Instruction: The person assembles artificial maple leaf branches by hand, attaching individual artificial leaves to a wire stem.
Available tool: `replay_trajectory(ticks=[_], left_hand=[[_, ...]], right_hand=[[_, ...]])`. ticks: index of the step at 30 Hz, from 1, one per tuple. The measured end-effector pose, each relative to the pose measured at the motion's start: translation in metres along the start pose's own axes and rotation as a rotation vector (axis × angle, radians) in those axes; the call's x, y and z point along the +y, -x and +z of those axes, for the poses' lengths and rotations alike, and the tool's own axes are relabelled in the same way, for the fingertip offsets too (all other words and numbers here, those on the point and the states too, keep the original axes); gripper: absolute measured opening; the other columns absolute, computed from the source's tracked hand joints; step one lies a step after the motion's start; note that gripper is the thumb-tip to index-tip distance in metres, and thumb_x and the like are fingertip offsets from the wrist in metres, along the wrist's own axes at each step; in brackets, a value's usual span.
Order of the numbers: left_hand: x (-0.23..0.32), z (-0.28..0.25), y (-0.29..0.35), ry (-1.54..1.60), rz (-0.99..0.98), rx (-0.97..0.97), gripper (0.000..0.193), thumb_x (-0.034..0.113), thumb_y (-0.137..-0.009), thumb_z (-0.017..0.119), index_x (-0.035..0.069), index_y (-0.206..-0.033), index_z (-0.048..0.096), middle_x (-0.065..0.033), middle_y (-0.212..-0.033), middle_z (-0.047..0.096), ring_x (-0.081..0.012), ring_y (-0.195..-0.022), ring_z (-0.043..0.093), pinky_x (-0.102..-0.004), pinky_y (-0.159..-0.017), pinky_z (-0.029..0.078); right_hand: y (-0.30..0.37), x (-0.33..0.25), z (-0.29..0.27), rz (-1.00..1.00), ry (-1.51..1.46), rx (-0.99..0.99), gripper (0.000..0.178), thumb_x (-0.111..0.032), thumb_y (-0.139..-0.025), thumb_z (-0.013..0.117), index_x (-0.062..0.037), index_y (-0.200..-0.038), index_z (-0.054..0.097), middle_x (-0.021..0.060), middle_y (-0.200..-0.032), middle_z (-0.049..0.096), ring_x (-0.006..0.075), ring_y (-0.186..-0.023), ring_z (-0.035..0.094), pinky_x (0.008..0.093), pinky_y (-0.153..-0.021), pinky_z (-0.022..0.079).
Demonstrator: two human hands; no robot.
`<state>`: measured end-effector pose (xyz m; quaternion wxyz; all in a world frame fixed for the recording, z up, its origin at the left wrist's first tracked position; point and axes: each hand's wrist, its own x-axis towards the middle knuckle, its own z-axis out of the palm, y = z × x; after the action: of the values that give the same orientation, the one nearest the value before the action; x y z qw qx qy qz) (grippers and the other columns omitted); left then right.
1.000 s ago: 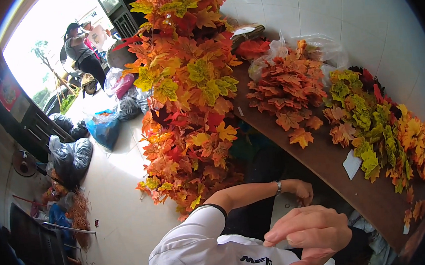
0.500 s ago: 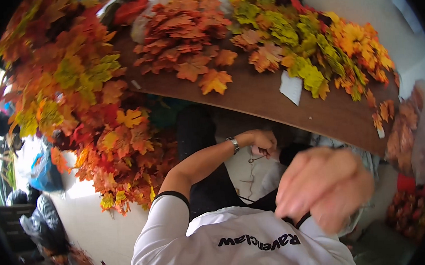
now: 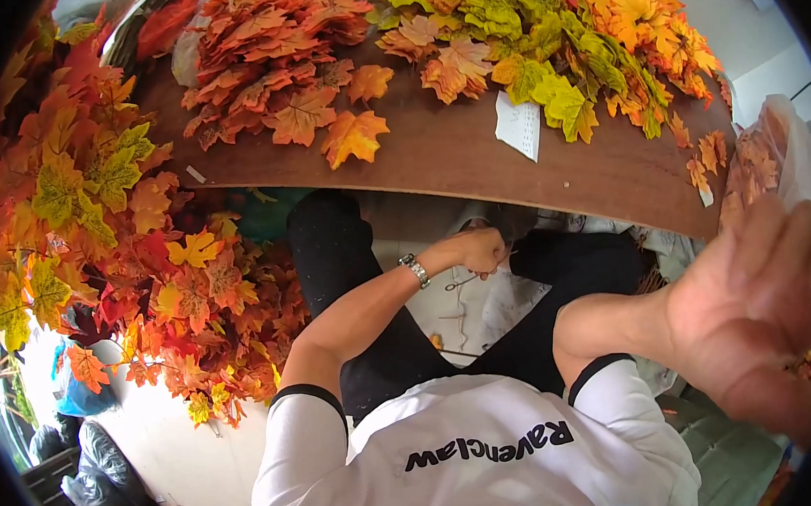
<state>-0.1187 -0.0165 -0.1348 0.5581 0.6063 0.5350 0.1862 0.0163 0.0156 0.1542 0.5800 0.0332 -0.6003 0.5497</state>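
Observation:
Between my knees and below the table edge, my left hand (image 3: 477, 252) is closed, its fingers pressed together. A thin looped wire (image 3: 462, 282) sticks out beneath the fingers; its exact kind is too small to tell. My right hand (image 3: 758, 313) is raised at the far right, close to the camera, its fingers bent and smeared by motion. Whether it holds anything is not visible. Artificial maple leaves lie on the brown table (image 3: 419, 172): an orange-red stack (image 3: 269, 56), a yellow-green bunch (image 3: 551, 45) and an orange bunch (image 3: 643, 25).
A large mass of red and orange leaves (image 3: 183, 297) hangs at the left. White paper (image 3: 517, 125) lies at the table's front edge. A clear bag of leaves (image 3: 758, 153) stands at the right. Dark plastic bags (image 3: 106, 471) sit on the floor at lower left.
My right hand has swung outward to the right, its arm now stretched. My left hand stays low between my knees. The view has shifted, so the table appears further up and left.

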Motion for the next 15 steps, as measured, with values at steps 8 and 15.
replay_trajectory(ticks=[8,15], left_hand=[[0.002,-0.005,-0.005,0.016,0.027,0.008,0.019,0.002,-0.067,0.055,0.002,-0.049,0.049,-0.0091,-0.055,0.060,-0.0148,-0.055,0.063,-0.0273,-0.044,0.045],[-0.040,0.010,-0.013,0.111,0.126,-0.074,0.005,0.001,-0.061,0.054,-0.001,-0.064,0.057,-0.0096,-0.057,0.058,-0.0159,-0.049,0.054,-0.0319,-0.045,0.043]], right_hand=[[-0.003,0.005,-0.031,0.062,0.083,-0.004,0.076,-0.050,-0.071,0.062,0.0048,-0.116,0.037,0.0114,-0.095,0.048,0.0130,-0.061,0.049,0.0220,-0.047,0.040],[0.000,-0.002,-0.004,-0.178,0.084,-0.111,0.068,-0.047,-0.072,0.061,0.0041,-0.111,0.039,0.0114,-0.091,0.049,0.0135,-0.059,0.050,0.0228,-0.046,0.040]])
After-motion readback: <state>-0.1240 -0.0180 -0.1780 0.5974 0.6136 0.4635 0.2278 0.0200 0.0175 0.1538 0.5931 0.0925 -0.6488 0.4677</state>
